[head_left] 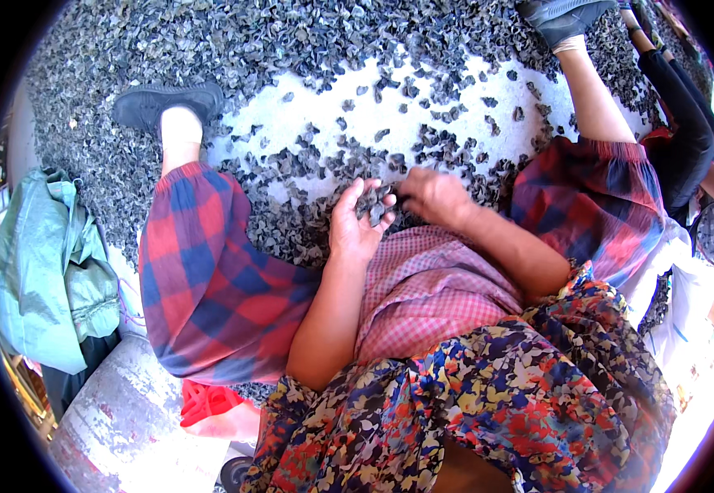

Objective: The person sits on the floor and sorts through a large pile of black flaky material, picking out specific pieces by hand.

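Note:
Dark, crinkled pieces that look like dried black fungus [376, 205] lie in my left hand [350, 226], which is turned palm up with its fingers curled around them. Close by on the right, my right hand [439, 199] has its fingers bent together toward the left palm. It is slightly blurred, and a dark bit shows by its fingertips, too small to make out. Both hands are over my lap, above the pink checked cloth [431, 283]. In front of them, more loose fungus pieces [447, 148] are scattered on a white sheet [324, 99].
A thick spread of the same dark pieces [275, 41] covers the far side and the left. My plaid-trousered legs [209, 271] frame the sheet. A green sack [41, 271] stands at left, a red bag [209, 407] nearer. Another person's dark-sleeved arm [685, 107] is at right, near a white sack [685, 304].

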Tool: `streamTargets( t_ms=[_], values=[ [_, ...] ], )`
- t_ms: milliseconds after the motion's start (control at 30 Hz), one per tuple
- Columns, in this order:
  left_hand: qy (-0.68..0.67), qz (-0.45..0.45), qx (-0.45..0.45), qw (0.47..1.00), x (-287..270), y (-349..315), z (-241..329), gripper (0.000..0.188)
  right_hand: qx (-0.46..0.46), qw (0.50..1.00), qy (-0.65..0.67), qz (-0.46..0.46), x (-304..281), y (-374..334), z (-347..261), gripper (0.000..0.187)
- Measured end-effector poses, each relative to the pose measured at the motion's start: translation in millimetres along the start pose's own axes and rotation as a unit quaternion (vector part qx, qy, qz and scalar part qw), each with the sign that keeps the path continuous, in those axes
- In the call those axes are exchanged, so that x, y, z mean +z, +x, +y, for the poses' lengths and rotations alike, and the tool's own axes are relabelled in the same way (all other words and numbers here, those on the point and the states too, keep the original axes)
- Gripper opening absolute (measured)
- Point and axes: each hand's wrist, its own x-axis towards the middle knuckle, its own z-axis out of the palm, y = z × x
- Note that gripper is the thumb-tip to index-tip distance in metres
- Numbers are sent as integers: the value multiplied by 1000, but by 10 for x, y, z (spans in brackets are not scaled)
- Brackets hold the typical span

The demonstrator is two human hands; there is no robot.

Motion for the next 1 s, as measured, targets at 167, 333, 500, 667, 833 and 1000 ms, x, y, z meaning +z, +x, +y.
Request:
streamTargets(
  t_ms=[167, 333, 500, 667, 833, 1000],
  values=[
    [-23, -48, 11, 998, -106, -1, -25, 23, -75, 995, -49, 36, 167, -11, -68, 23],
    [-9, 42, 30, 999, 6, 20, 2, 24, 113, 974, 188, 54, -429, 87, -160, 25],
    [-16, -39, -15, 999, 82, -13, -34, 29, 16, 990, 127, 61, -652, 372, 90, 33],
    [9, -81, -29, 996, 1, -13, -58, 27, 231, 960, -119, 105, -1053, 1233, 879, 48],
    [24, -87, -24, 996, 14, -1, -32, 26, 301, 938, -167, 38, -690, 1263, 939, 63],
    [30, -107, -21, 994, -27, 41, -91, 27, 88, 977, -194, -4, -263, 300, 409, 58]
  ],
)
